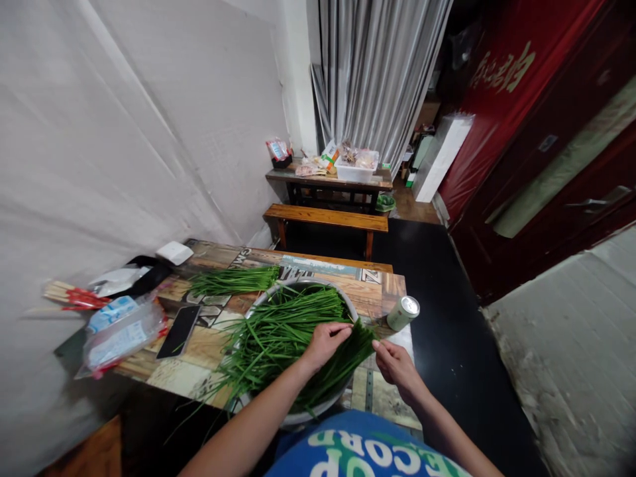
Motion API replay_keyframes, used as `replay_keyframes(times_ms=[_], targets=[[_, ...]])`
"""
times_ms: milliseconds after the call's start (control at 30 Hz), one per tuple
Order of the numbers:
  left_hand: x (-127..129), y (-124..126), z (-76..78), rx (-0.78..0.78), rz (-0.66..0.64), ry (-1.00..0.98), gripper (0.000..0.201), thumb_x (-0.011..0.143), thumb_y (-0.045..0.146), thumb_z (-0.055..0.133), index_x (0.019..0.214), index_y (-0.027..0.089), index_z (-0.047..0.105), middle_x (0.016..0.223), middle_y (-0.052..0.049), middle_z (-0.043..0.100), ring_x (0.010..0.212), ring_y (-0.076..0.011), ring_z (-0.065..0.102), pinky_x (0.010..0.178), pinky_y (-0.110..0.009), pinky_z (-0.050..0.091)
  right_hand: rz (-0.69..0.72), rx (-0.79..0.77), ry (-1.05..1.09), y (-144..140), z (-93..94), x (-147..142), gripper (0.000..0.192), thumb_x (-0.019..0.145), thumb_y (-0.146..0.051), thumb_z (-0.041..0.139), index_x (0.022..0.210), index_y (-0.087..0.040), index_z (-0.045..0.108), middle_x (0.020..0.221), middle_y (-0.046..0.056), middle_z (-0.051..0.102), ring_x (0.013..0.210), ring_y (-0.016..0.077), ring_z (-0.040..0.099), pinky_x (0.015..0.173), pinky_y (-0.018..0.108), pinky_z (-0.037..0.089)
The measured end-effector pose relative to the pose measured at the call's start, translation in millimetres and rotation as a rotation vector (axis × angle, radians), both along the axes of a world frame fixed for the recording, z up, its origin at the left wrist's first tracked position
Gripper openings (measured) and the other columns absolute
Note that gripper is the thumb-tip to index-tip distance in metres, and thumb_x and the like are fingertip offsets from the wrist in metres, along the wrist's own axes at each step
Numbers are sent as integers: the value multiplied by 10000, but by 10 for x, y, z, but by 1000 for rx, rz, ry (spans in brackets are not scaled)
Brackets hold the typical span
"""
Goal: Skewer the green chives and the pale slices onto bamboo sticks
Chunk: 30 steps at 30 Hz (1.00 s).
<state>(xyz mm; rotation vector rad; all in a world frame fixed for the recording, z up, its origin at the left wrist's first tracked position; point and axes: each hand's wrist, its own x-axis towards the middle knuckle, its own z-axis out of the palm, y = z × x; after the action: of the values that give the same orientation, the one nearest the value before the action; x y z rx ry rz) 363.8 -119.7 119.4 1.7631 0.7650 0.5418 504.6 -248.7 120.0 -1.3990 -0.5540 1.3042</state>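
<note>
Long flat green chives (278, 331) under left hand (324, 342), round metal basin (298, 417).

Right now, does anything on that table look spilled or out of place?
Nothing is spilled. The chives overhang the rim of the metal bowl toward the person, and the can stands close to the table's right edge.

The person wears a blue shirt (362, 450) with pale block lettering, forearms bare.

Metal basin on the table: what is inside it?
The metal basin holds a heap of long green chives, which the left hand grips; the right hand touches their ends. The basin's bottom is covered.
</note>
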Motion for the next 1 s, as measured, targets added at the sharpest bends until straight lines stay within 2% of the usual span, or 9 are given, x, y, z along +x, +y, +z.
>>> replay_keyframes(times_ms=[100,167,267,367,500,633,767,867,1000], targets=[[-159,131,-156,81,-14,108,310,797,364,462,960,190,662,899,-49,684,836,-173,607,797,-285,433,10,-2,8,-92,-55,40,440,717,-544,549,565,-198,324,404,-122,256,328,10,141,313,160,93],[-275,269,-274,266,-11,255,250,790,327,490,895,204,680,894,-52,674,847,-180,583,807,-305,403,14,-7,12,-178,-106,69,441,719,-544,547,563,-195,327,409,-118,261,334,12,153,322,160,99],[-374,425,-463,514,-87,496,159,765,271,545,830,240,687,867,-49,648,888,-200,523,827,-349,336,21,-23,24,-308,-183,97,446,715,-550,550,561,-193,330,416,-114,262,340,14,160,334,166,96],[-359,455,-626,577,-181,624,127,732,259,592,824,242,678,858,-59,611,902,-215,481,804,-353,314,14,-39,12,-399,-216,99,451,721,-559,538,561,-193,329,425,-110,264,344,17,167,345,178,101],[-282,414,-731,568,-212,619,103,718,244,606,792,222,675,839,-70,595,898,-219,479,791,-346,320,3,-38,-1,-440,-191,83,442,735,-553,527,567,-194,330,428,-108,269,349,23,173,355,184,115],[-241,442,-700,551,-213,553,85,724,206,589,746,209,671,850,-54,624,897,-205,510,806,-330,335,-12,-47,0,-433,-183,85,438,718,-562,536,582,-195,339,423,-112,275,345,24,172,348,179,122],[-211,501,-589,515,-191,472,171,774,203,508,859,203,656,896,-28,655,863,-153,563,790,-262,384,-22,-54,6,-380,-193,96,442,693,-578,546,593,-199,343,413,-120,261,338,22,154,334,172,106],[-182,491,-448,436,-117,347,225,792,228,469,918,192,652,910,-30,669,846,-145,588,779,-244,412,-32,-67,-16,-305,-165,93,454,680,-592,543,576,-202,337,404,-124,246,323,18,142,320,169,95],[-120,382,-156,306,-32,150,267,787,255,466,972,198,651,796,-29,685,748,-151,610,736,-257,439,-24,-52,-72,-196,-78,77,464,696,-588,530,552,-200,319,400,-120,261,315,16,154,315,168,110]])
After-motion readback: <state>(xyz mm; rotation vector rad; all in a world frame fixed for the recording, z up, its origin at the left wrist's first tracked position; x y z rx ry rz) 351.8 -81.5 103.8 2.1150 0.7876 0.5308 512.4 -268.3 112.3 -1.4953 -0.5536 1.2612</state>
